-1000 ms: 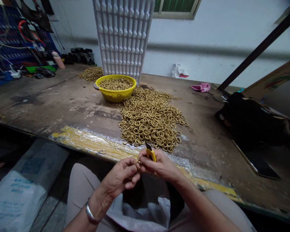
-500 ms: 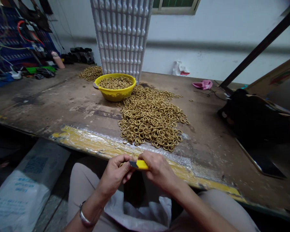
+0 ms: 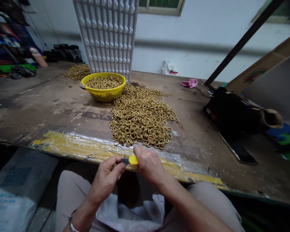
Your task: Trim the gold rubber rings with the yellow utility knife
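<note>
My right hand [image 3: 148, 164] is closed around a yellow utility knife [image 3: 132, 160], whose dark blade points left. My left hand [image 3: 108, 177] pinches a small brass-coloured ring [image 3: 114, 166], mostly covered by the fingers. The blade reaches the left thumb and fingertips at the ring; exact contact cannot be made out. Both hands are just in front of the table's taped edge, above my lap. Beyond them a heap of similar rings [image 3: 140, 119] lies loose on the table [image 3: 62, 100].
A yellow basin [image 3: 103, 94] full of rings stands left of the heap, before an upright ridged grey panel [image 3: 108, 38]. Another ring pile [image 3: 77, 72] lies behind. To the right are a black bundle [image 3: 232, 112] and a phone-like slab [image 3: 239, 151]. A white bag [image 3: 132, 216] opens below my hands.
My view has swung right, so the scene sits further left. The knife has tilted, its blade end now slightly higher against the ring, and both hands keep their hold.
</note>
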A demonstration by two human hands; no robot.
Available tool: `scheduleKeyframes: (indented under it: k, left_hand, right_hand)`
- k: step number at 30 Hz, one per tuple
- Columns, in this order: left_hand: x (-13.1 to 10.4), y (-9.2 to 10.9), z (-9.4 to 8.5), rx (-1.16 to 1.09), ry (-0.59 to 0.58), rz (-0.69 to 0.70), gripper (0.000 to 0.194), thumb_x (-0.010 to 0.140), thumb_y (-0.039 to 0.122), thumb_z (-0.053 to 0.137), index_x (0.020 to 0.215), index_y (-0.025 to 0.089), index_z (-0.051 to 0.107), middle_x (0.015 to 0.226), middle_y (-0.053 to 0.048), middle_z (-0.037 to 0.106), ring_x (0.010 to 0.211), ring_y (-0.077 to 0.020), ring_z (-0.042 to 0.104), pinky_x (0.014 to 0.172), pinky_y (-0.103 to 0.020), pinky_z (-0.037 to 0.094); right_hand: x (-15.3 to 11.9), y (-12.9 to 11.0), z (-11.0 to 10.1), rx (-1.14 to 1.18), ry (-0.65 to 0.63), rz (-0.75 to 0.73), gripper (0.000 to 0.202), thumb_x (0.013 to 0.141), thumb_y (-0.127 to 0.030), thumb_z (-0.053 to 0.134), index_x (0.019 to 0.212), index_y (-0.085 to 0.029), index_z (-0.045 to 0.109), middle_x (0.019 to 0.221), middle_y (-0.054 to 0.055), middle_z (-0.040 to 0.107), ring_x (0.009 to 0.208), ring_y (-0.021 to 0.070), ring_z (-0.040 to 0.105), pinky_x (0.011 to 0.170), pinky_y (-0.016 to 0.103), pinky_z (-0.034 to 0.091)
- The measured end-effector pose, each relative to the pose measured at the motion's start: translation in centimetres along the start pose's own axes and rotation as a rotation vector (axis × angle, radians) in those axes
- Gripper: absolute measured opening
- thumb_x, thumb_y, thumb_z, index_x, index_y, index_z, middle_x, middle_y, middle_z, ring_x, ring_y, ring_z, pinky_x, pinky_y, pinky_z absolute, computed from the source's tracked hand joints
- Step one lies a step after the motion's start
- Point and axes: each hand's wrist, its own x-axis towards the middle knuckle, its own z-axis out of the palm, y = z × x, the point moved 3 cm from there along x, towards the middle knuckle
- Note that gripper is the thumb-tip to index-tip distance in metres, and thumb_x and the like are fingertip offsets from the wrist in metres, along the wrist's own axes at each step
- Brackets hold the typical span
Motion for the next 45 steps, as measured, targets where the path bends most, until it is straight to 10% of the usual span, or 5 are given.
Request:
scheduleKeyframes:
  k: [7, 17, 22, 29, 45]
  left_hand:
    - [-0.2, -1.5, 1.7, -0.205, -0.207, -0.176, 0.028, 0.083, 0.039, 0.058, 0.067, 0.015, 0.055, 0.055, 0.003, 0.044, 0.043, -0.0059, 0.033, 0.039, -0.018, 0.022]
    - [1.2, -3.1, 2.3, -0.748, -0.262, -0.251, 0.028, 0.08, 0.031, 0.063, 0.1, 0.017, 0.052, 0.077, -0.004, 0.062, 0.043, -0.0056, 0.046, 0.032, -0.013, 0.023]
    - [2.3, -3.3, 2.3, -0.809, -0.154, -0.309, 0.022, 0.081, 0.034, 0.061, 0.083, 0.013, 0.055, 0.069, -0.002, 0.059, 0.044, -0.0069, 0.05, 0.029, -0.012, 0.026]
    - [3.2, -2.6, 2.1, -0.665, -0.057, -0.32, 0.031, 0.08, 0.038, 0.064, 0.101, 0.018, 0.052, 0.062, 0.004, 0.057, 0.035, -0.0033, 0.042, 0.027, -0.01, 0.023]
    - [2.0, -1.2, 1.6, -0.514, -0.033, -0.141, 0.024, 0.08, 0.038, 0.064, 0.08, 0.016, 0.053, 0.065, 0.003, 0.055, 0.038, -0.0022, 0.038, 0.031, -0.012, 0.025]
  right_hand:
    - [1.7, 6.5, -1.4, 0.047, 0.292, 0.232, 0.012, 0.084, -0.013, 0.048, 0.086, -0.018, 0.058, 0.082, 0.006, 0.063, 0.074, 0.0177, 0.057, 0.062, 0.026, 0.031]
    - [3.5, 6.5, -0.1, -0.018, 0.157, 0.252, 0.008, 0.082, -0.018, 0.054, 0.076, -0.018, 0.059, 0.081, 0.004, 0.06, 0.068, 0.0149, 0.053, 0.058, 0.027, 0.029]
    - [2.9, 6.2, -0.4, 0.528, 0.221, 0.26, 0.021, 0.082, -0.03, 0.053, 0.065, -0.017, 0.055, 0.062, -0.001, 0.05, 0.058, 0.0121, 0.044, 0.055, 0.024, 0.03]
    - [1.6, 2.4, -0.7, 1.102, -0.129, 0.051, 0.024, 0.083, -0.035, 0.054, 0.068, -0.016, 0.054, 0.06, -0.005, 0.041, 0.055, 0.0085, 0.035, 0.051, 0.021, 0.028]
    - [-0.6, 0.5, -0.5, 0.411, 0.045, -0.128, 0.019, 0.068, -0.004, 0.048, 0.077, -0.018, 0.057, 0.076, 0.002, 0.059, 0.069, 0.0144, 0.052, 0.061, 0.023, 0.033]
